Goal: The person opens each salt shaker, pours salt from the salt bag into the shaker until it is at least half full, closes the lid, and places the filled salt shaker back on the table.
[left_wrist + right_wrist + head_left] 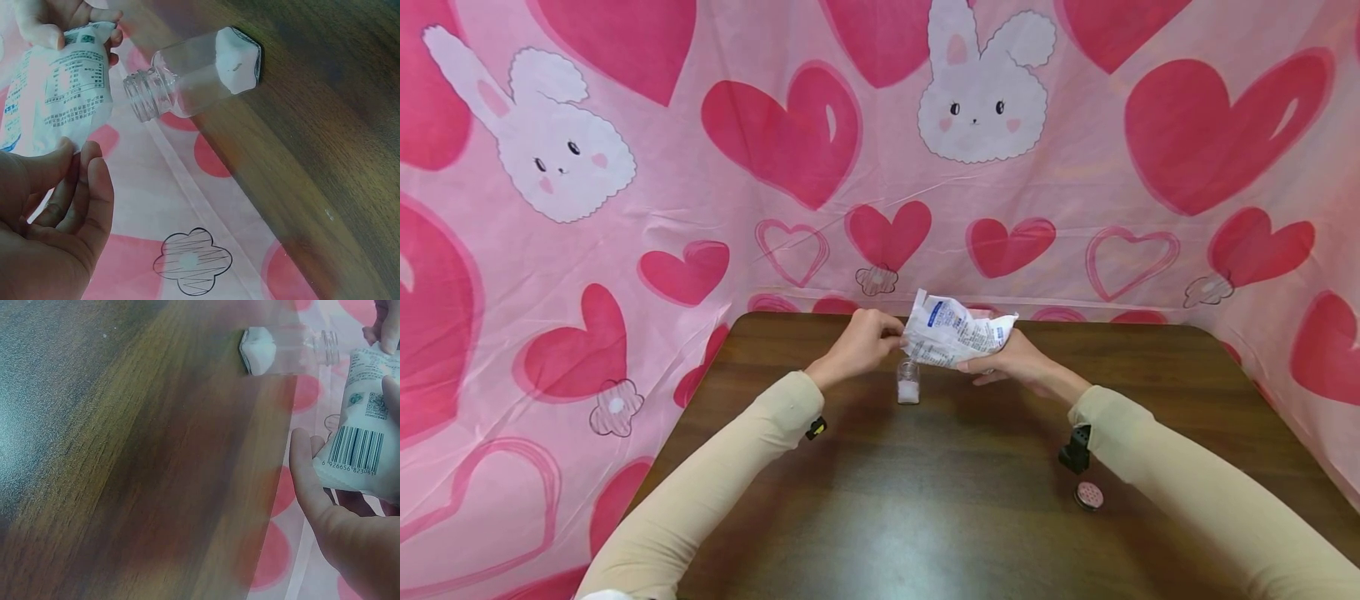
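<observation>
A white printed packet (955,333) is held tilted above the far part of the table, just over a small clear glass bottle (908,382). White contents fill the lower part of the upright bottle, and its threaded mouth (142,97) is uncovered. My right hand (1018,362) grips the packet's right end; in the right wrist view a barcode (356,450) shows between its thumb and fingers. My left hand (863,346) pinches the packet's left corner between thumb and fingertips, clearly seen in the left wrist view (56,219). Whether anything flows from the packet cannot be seen.
On the dark wooden table (880,517), a round pink-topped lid with holes (1088,496) lies at the right, beneath the right forearm. A pink cloth with hearts and rabbits (805,133) hangs behind and along the table's sides.
</observation>
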### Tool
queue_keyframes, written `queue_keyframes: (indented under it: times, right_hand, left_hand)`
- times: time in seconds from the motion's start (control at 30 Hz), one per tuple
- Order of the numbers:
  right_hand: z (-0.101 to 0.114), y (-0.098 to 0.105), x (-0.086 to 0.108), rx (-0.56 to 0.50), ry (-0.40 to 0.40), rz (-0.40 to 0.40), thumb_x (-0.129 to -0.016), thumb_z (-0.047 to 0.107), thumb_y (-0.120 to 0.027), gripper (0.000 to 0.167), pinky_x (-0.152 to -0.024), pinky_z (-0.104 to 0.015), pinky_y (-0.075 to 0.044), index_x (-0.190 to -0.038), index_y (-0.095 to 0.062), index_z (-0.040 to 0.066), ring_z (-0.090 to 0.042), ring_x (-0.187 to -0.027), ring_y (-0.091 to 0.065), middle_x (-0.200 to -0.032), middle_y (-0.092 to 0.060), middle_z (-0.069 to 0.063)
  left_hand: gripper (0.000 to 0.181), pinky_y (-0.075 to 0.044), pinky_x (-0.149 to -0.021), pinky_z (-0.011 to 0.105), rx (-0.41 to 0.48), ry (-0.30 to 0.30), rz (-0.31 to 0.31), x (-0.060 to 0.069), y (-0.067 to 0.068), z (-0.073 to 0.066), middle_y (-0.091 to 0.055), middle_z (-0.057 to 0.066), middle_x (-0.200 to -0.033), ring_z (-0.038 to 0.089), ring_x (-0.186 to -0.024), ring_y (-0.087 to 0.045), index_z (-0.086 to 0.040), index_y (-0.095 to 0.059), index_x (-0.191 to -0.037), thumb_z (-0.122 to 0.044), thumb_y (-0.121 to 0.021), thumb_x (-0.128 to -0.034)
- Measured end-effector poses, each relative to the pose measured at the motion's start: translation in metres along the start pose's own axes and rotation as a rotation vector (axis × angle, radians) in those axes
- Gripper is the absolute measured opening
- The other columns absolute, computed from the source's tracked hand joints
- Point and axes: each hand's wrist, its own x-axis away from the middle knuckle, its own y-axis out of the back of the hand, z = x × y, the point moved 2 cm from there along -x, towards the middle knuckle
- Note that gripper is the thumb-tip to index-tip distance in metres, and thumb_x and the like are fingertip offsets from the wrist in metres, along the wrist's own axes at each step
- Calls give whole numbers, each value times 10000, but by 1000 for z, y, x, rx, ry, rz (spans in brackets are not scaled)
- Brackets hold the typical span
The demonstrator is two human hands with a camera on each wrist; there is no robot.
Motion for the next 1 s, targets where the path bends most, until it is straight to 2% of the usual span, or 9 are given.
queue_keyframes:
  times: [1.0]
  right_hand:
    - [1,-2,-1,7,-5,4,-866,4,-850,631,-881,-708,-510,-1423,-556,34,-308,-1026,-721,-1222,-705,-165]
  left_hand:
    - [51,-552,-693,266,16,17,11,2,2,-1,-778,67,-910,121,-759,-649,-15,-827,-953,9,-790,-926]
